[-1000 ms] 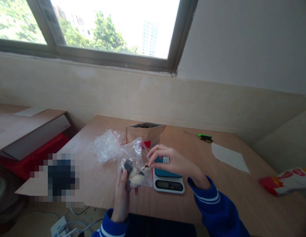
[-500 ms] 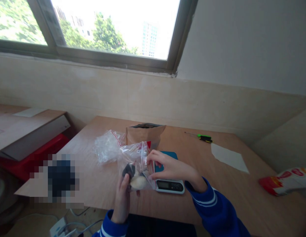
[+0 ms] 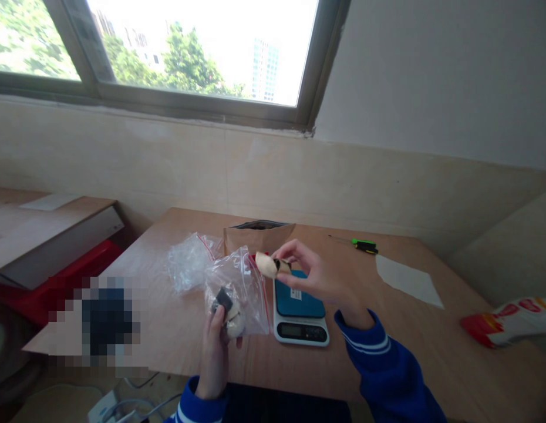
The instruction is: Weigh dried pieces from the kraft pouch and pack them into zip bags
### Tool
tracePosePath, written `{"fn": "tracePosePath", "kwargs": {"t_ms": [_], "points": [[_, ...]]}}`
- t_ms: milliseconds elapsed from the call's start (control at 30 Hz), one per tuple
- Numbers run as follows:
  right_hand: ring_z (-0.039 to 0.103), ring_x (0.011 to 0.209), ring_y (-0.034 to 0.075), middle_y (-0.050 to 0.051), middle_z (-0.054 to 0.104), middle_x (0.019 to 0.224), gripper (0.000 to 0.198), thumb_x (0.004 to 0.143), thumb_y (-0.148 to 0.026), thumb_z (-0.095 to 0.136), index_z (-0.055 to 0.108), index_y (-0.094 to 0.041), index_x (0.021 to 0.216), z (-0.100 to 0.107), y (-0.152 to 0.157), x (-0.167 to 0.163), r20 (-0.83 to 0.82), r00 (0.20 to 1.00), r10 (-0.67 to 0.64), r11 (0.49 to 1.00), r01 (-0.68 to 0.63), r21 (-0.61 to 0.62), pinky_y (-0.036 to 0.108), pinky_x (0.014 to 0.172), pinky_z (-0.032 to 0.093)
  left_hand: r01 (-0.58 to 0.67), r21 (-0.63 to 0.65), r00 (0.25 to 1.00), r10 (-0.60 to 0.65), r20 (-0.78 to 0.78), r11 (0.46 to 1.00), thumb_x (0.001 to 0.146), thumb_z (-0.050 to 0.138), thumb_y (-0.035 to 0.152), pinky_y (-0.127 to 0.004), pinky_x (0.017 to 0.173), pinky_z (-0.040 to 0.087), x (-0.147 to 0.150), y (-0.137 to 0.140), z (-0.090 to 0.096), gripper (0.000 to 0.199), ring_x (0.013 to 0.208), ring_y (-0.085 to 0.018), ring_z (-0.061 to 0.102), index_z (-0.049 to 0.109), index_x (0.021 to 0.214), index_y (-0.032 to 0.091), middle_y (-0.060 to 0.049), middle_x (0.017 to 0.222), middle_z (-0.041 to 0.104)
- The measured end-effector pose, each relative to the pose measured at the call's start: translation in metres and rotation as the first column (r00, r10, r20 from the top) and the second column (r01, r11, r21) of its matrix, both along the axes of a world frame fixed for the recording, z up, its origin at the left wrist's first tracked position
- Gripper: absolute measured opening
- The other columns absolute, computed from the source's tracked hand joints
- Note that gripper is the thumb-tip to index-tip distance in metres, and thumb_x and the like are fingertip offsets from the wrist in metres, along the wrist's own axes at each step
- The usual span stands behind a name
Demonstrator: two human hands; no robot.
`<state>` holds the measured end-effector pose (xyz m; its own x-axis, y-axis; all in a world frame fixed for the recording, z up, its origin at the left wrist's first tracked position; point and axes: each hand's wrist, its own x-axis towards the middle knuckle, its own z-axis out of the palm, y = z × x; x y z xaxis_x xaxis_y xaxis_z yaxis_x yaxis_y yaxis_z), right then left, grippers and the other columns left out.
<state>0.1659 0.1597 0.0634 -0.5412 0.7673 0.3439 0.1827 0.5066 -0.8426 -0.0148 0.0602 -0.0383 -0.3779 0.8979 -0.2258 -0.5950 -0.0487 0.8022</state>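
While I pinch the pale little piece (image 3: pixel 267 264) between my right hand's (image 3: pixel 314 279) thumb and fingertips, it hangs in the air just above the blue-topped scale (image 3: pixel 299 311), clear of the platform. It looks light and small, with a dark bit at one end, so I judge a gentle pinch across its middle is enough; what it is made of I cannot tell. My left hand (image 3: pixel 214 352) is closed around the bottom of the clear zip bag (image 3: pixel 235 291), which is thin, crinkly and floppy and holds more pale and dark pieces. Behind it stand a brown paper pouch (image 3: pixel 258 237) and a crumpled plastic bag (image 3: pixel 190 260). All of this sits on a wooden table (image 3: pixel 409 352), with a screwdriver (image 3: pixel 364 245), a sheet of paper (image 3: pixel 407 281) and a red-and-white packet (image 3: pixel 511 320) farther off, under a window (image 3: pixel 189 53).
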Motion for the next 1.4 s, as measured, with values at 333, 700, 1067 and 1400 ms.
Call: {"fn": "tracePosePath", "kwargs": {"t_ms": [333,700,1067,1400], "points": [[0.062,0.087,0.016,0.006,0.064,0.113,0.037,0.087,-0.038,0.058,0.056,-0.022,0.12,0.025,0.075,-0.01,-0.044,0.979,-0.201,0.96,0.206,0.187,0.03,0.075,0.05,0.028,-0.07,1.0,-0.028,-0.006,0.997,0.063,0.074,0.06,-0.021,0.041,0.039,-0.004,-0.002,-0.003,0.058,0.052,-0.01,0.049,0.062,0.098,0.015,0.0,0.069,0.058],[0.058,0.106,0.019,0.005,0.062,0.111,0.022,0.085,-0.029,0.06,0.055,-0.022,0.106,0.021,0.086,-0.017,0.026,0.994,-0.108,0.941,0.094,0.324,0.033,0.09,0.045,0.006,-0.063,1.0,-0.005,0.007,0.998,0.059,0.077,0.06,-0.022,0.037,0.036,-0.007,0.0,0.0,0.066,0.048,-0.01,0.046,0.061,0.103,0.014,0.001,0.067,0.058],[0.058,0.102,0.02,0.005,0.062,0.115,0.037,0.089,-0.028,0.055,0.056,-0.025,0.126,0.019,0.084,-0.013,0.089,0.993,-0.081,0.952,0.05,0.303,0.034,0.091,0.046,0.033,-0.073,0.999,-0.033,0.003,0.997,0.058,0.077,0.062,-0.022,0.038,0.036,-0.006,0.002,-0.001,0.068,0.049,-0.011,0.047,0.062,0.104,0.014,-0.001,0.068,0.06],[0.055,0.119,0.023,0.009,0.063,0.125,0.033,0.099,-0.037,0.043,0.073,-0.024,0.102,0.011,0.075,-0.008,0.224,0.942,-0.25,0.819,0.083,0.567,0.046,0.103,0.037,0.029,-0.076,0.999,-0.028,0.026,0.997,0.058,0.077,0.06,-0.022,0.039,0.036,-0.006,0.001,0.0,0.064,0.049,-0.01,0.047,0.064,0.102,0.015,0.0,0.068,0.06]]}}
